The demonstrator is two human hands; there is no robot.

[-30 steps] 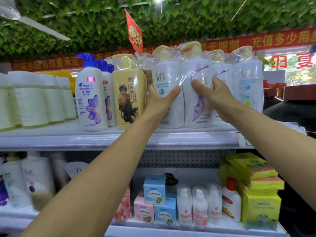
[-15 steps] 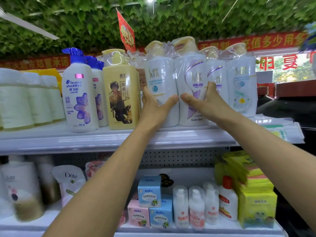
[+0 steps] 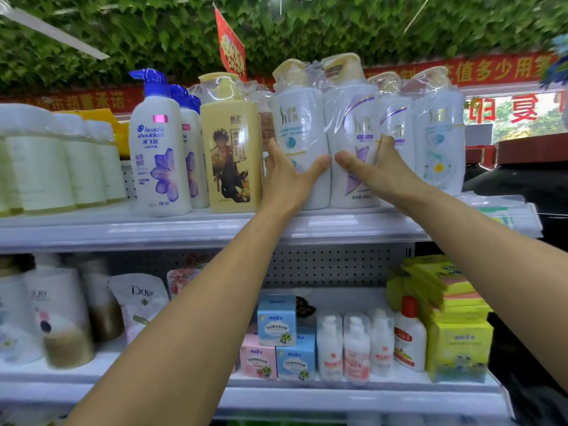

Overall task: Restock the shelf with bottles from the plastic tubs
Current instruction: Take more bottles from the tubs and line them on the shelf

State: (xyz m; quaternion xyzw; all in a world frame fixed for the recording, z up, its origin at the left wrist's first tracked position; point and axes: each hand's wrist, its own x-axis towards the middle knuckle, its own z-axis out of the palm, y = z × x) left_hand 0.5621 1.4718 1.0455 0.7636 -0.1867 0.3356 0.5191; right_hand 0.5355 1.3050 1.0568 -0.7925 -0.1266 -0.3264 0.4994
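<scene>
The left hand [image 3: 287, 176] lies with spread fingers around the left side of a plastic-wrapped twin pack of bottles [image 3: 325, 133], the thumb across the front. The right hand [image 3: 379, 170] does the same from the right side, so both thumbs almost meet in the middle. The grip is therefore closed on the pack from two sides, with flat palms more than with hooked fingers. The pack stands on the top shelf [image 3: 215, 229], near the front edge, and I cannot tell if its base already rests fully there.

What I think can go wrong starts with the wrap. The film looks smooth and loose, so the palms may slide on it and the pack may turn or tip forward over the edge when the hands let go too early. The pack is tall and the caps are heavy-looking, so a push at the middle height could tilt it backward instead of sliding it.

Just to the left stands a yellow bottle [image 3: 232, 149], very close to the left hand; the knuckles could knock it against the Head & Shoulders bottle [image 3: 158, 149]. To the right, a second wrapped pack [image 3: 430, 130] is touching or nearly touching, and the films could catch and drag it
</scene>
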